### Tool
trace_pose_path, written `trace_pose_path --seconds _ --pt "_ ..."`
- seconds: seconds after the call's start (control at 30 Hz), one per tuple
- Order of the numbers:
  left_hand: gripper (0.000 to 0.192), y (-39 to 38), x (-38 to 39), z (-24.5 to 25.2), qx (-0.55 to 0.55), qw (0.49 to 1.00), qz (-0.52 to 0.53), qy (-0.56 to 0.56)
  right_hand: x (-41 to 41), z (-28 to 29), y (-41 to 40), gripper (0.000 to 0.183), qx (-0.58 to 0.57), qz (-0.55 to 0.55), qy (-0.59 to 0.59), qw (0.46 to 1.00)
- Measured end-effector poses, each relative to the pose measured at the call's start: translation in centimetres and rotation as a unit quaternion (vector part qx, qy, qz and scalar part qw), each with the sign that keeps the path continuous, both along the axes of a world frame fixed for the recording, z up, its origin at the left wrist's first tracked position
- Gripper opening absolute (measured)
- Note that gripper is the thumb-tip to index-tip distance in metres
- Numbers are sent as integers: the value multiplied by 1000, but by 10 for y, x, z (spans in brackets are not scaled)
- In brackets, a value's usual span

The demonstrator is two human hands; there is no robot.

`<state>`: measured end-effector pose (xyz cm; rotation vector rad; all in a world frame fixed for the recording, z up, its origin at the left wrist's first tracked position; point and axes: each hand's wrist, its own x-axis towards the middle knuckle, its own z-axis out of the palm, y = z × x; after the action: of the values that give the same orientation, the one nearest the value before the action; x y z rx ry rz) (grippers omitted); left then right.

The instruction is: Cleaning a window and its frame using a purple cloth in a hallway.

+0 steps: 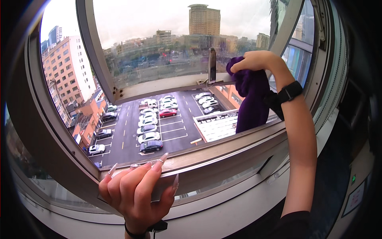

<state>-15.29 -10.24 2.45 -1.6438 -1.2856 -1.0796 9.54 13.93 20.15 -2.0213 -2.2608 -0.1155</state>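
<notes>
A purple cloth [253,95] is bunched in my right hand [256,61]. It presses at the lower right of the outward-tilted window sash [155,86], and its loose end hangs down over the opening. Just left of the cloth, a metal window handle [212,64] stands upright on the sash's bottom rail. My left hand [137,188] grips the lower rail of the fixed window frame [209,156], fingers over the top and thumb on the near side. Its nails are long and decorated. The cloth hides part of the sash's lower right edge.
A stay arm [320,33] is fixed to the right side of the frame. A beaded blind chain [337,80] hangs beside it. Below the frame runs a pale sill [238,206]. Outside, far below the opening, lies a car park [176,131] with several cars.
</notes>
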Motion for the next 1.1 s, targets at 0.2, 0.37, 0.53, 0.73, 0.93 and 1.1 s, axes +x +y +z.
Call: trace_pose_path --seconds 0.2,0.37,0.53,0.73,0.93,1.1 --pt "32 0 -2 0 2 1000 -4 10 27 0 20 62 -1 -128 -57 990" --pt "32 0 -2 0 -4 1000 -6 8 39 -6 39 55 20 -272 -107 956" --pt "31 0 -1 0 -3 1000 -10 3 24 -12 26 52 56 -157 -161 973" --pt "31 2 -1 -1 7 1000 -14 -5 -4 -8 1 65 65 -6 -119 991" --pt "31 1 -1 0 1 1000 -13 -3 -15 -4 -4 78 24 84 -9 996" --pt "31 -1 -3 1 -2 1000 -15 9 5 -3 10 67 18 -59 -89 994"
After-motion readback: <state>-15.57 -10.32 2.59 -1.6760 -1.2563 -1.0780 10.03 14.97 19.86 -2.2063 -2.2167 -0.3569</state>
